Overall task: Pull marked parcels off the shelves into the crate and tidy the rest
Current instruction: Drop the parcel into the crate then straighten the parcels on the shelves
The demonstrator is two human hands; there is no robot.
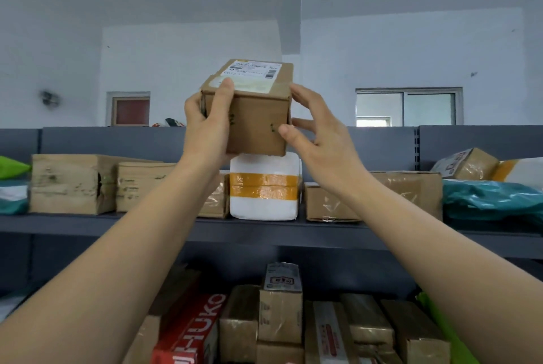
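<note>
- At centre frame, my left hand point(205, 128) grips the cardboard box point(255, 122), thumb curled onto its labelled top.
- My right hand point(320, 134) is spread, its straight fingers touching the box's right edge.
- The box is directly above the white parcel point(264, 187) on the upper shelf point(176, 224); I cannot tell whether they touch.

Left hand point(207, 125) grips a labelled cardboard box point(255, 119) by its left side, thumb on top. Right hand point(318, 132) touches its right edge with spread fingers. Directly below, a white parcel point(264, 205) banded with orange tape stands on the upper shelf point(164, 227).
</note>
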